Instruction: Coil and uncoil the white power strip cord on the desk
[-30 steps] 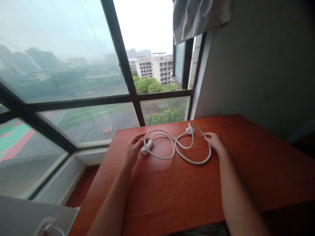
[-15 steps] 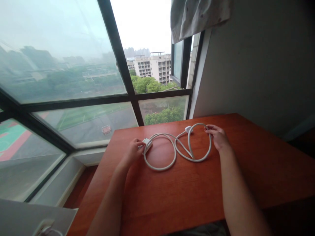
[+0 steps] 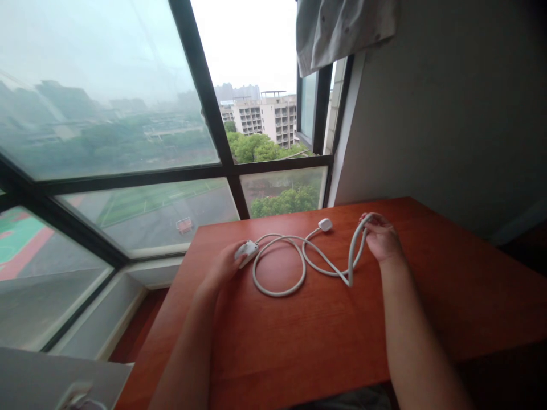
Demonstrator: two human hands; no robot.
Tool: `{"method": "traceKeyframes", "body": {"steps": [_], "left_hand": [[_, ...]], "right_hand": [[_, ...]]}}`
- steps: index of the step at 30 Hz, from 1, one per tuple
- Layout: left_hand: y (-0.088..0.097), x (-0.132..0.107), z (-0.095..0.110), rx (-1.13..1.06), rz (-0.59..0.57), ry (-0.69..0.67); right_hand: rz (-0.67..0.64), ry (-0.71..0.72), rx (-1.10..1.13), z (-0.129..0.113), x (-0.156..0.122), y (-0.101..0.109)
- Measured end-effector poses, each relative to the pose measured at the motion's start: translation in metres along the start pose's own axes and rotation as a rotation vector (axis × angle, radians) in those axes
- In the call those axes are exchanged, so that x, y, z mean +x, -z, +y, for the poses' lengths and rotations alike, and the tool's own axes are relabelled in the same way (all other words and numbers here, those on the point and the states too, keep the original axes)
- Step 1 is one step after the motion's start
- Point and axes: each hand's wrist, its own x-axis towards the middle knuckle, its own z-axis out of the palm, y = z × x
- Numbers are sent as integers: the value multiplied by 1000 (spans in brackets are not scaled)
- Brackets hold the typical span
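Note:
A white extension cord lies in loops on the reddish-brown wooden table. My left hand is closed on its white socket block, near the table's left edge. From the block, the cable makes a round loop on the wood, then crosses to the right. My right hand pinches a bend of the cable, lifting a narrow loop off the table. Between the hands, towards the back, the white plug rests on the tabletop, touched by neither hand.
Behind the table stands a dark-framed window, with one pane ajar. A grey curtain hangs at its upper right. The wall rises on the right. At the lower left is a white ledge.
My right hand has turned and drawn its cable loop slightly right, narrowing it and uncovering the plug. My left hand has shifted its hold more fully onto the socket block, clear of the cable.

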Motion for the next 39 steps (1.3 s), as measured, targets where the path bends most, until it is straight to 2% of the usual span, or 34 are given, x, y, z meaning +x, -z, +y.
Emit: {"method": "traceKeyframes", "body": {"steps": [5, 9, 12, 14, 16, 18, 19, 23, 27, 29, 31, 33, 36, 39], "left_hand": [[26, -6, -24, 10, -24, 102], [43, -12, -37, 14, 10, 160], [50, -16, -34, 44, 26, 155], [51, -15, -25, 112, 70, 114], [45, -12, -8, 192, 153, 49], [32, -7, 15, 199, 235, -23], [23, -4, 29, 171, 238, -61], [-19, 1, 91, -88, -9, -231], [-49, -3, 146, -553, -324, -191], [-57, -4, 163, -702, -358, -148], [-61, -3, 168, -709, -302, -126], [-63, -1, 159, -623, -212, -106], [-64, 0, 134, -452, -147, -46], [-64, 0, 112, -416, -161, -21]], "right_hand": [[27, -51, 26, -2, -2, -4], [26, -77, 9, 0, -1, -4], [24, -104, -37, 4, 0, -2], [25, -112, -91, 6, 1, -2], [21, -106, -158, 9, 1, -1], [6, -93, -240, 13, 2, 0], [3, -81, -291, 15, 2, 1], [-19, -35, -609, 24, 3, 3], [-150, 54, -960, 31, -3, -12], [-236, 156, -1060, 34, -10, -28], [-355, 230, -1073, 36, -19, -44], [-425, 293, -1066, 37, -26, -57], [-414, 367, -1092, 36, -28, -63], [-356, 385, -1092, 30, -26, -60]]}}
